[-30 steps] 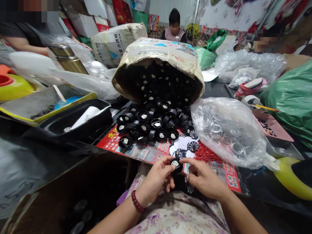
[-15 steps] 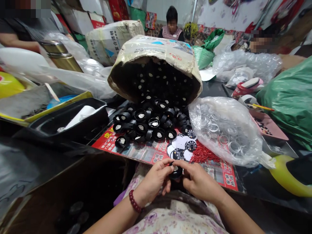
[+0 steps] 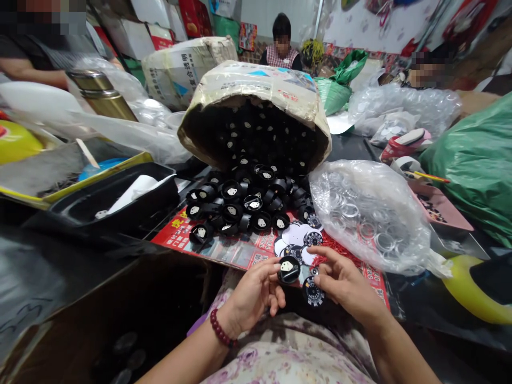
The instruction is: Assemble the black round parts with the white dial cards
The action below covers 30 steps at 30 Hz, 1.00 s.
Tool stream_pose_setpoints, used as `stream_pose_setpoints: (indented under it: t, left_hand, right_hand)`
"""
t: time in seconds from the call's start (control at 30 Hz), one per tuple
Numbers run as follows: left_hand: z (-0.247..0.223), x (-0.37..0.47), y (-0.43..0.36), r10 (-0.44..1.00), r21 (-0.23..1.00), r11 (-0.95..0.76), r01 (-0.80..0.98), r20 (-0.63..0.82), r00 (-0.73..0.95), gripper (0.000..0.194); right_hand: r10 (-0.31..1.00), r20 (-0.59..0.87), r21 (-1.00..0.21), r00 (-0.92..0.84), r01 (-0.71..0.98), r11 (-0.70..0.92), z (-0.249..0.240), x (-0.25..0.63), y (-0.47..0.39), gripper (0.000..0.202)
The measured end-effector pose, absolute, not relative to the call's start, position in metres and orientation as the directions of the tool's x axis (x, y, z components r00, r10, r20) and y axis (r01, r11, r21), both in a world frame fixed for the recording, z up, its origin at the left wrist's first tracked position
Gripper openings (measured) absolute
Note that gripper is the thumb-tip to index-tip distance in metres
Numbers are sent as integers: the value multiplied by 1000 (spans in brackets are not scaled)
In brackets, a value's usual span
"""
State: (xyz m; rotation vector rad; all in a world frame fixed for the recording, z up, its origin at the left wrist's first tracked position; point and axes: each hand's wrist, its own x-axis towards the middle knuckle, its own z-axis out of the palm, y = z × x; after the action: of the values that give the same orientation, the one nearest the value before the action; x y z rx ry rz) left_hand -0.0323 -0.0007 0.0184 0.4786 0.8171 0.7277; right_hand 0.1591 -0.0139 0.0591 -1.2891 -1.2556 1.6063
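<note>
My left hand (image 3: 254,293) pinches a small round black case (image 3: 288,271) by its left rim, above the table's front edge. The case's open side faces me, and a pale plate with small holes shows inside it. Just right of it, my right hand (image 3: 346,285) grips a black dial disc (image 3: 313,294) with white markings, its index finger stretched out. A tiny ring-shaped part (image 3: 314,271) shows near those fingers; whether it is held I cannot tell. Beyond the hands lie white and black dial discs (image 3: 294,234) and a heap of similar black cases (image 3: 232,210).
A large sack (image 3: 256,80) lies with its mouth toward me, full of black cases. Right of the heap are red strips (image 3: 334,250) and a clear bag of rings (image 3: 372,213). A black tray (image 3: 116,197) stands left. Other people sit around the table.
My hands have moved apart; both were together at the black case. The right hand has shifted right and up, and a dial disc now shows in it. The case's open side is now visible.
</note>
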Motion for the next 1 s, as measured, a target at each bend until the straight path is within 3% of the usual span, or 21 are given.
stream_pose_setpoints:
  t: [0.2,0.33,0.5,0.8,1.0]
  left_hand:
    - [18,-30,-1,765,682,632,-367,-474,437,19]
    - [18,-27,-4,761,719,620,-316,-451,467,26]
    - [13,-24,-7,777,772,582,-256,-435,454,28]
    - [5,-22,-11,791,813,548,-195,-429,437,18]
    - [7,-21,-11,830,845,509,-163,-432,354,21]
  right_hand:
    - [931,-238,-971,-276,104,-217,53,156,-16,38]
    - [909,-176,-944,-379,328,-46,54,150,-17,43]
    - [887,-117,-816,-446,553,170,57,136,-16,57]
    - [852,-131,-793,-507,570,217,57,135,-15,62]
    - [858,-122,-867,-500,474,153,67,147,-16,49]
